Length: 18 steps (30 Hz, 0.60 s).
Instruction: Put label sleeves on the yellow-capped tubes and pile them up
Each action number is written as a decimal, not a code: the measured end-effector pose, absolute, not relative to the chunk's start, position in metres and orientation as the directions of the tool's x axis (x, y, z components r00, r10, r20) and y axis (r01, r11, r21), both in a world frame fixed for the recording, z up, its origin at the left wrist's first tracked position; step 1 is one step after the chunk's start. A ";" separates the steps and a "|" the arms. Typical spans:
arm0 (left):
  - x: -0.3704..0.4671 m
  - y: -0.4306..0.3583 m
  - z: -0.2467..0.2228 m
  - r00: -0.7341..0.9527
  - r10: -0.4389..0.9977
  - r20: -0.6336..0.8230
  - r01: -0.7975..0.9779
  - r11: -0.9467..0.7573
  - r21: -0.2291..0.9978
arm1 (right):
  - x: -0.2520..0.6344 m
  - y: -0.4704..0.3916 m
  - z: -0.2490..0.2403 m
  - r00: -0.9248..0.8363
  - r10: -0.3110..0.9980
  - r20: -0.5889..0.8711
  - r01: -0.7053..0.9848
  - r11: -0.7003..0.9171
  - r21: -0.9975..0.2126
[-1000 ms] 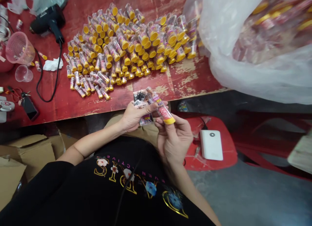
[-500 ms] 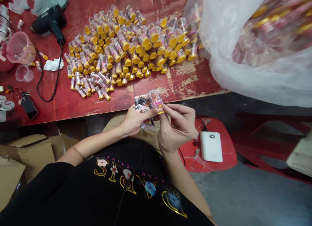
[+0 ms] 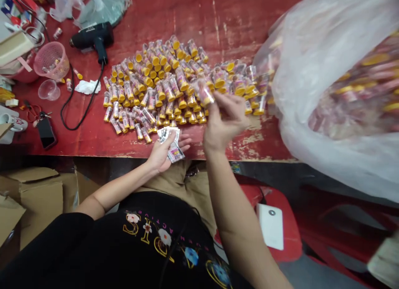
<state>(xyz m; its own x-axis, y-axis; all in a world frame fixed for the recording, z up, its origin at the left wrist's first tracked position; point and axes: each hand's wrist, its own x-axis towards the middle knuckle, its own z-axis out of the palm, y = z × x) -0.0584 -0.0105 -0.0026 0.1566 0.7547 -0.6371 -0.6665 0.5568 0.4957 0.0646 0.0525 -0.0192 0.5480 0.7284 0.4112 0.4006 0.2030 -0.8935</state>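
Note:
My left hand (image 3: 162, 154) is palm up near the table's front edge, thumb pressed on a few small printed plastic labels (image 3: 176, 153); its other fingers stretch out to the right. Raised over the pile, my right hand (image 3: 226, 121) pinches a small clear tube with a yellow cap (image 3: 205, 94) between thumb and fingers. The tube is blurred by motion. Beneath and behind it lies a large pile of similar yellow-capped tubes (image 3: 151, 94), wrapped in pink and purple print.
A big translucent plastic bag (image 3: 289, 114) full of tubes stands at the right. Leftward on the red table (image 3: 237, 15) are a black heat gun (image 3: 93, 35), a pink basket (image 3: 51, 60), a clear cup (image 3: 49, 90) and a phone (image 3: 46, 133). A white power bank (image 3: 271, 226) rests on a red stool (image 3: 289, 222).
My right hand has moved away from the left, up and forward over the pile, carrying a tube. My left hand keeps the labels, its fingers now spread. The view has shifted.

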 end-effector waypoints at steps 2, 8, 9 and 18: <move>-0.066 -0.011 -0.005 0.139 0.739 -0.660 -0.669 0.561 0.488 | 0.072 0.089 -0.007 0.465 0.796 0.388 0.533 0.098 -0.840; -0.097 -0.025 -0.007 0.058 0.726 -0.685 -0.634 0.557 0.536 | 0.131 0.042 0.008 0.178 0.943 0.280 0.463 0.170 -0.870; -0.103 -0.028 -0.008 0.049 0.718 -0.695 -0.620 0.567 0.542 | 0.142 0.015 0.004 0.121 0.972 0.202 0.461 0.125 -0.878; -0.104 -0.052 -0.011 0.115 0.698 -0.706 -0.516 0.650 0.558 | 0.100 -0.095 -0.114 -0.157 0.815 -0.558 0.956 -0.017 -0.292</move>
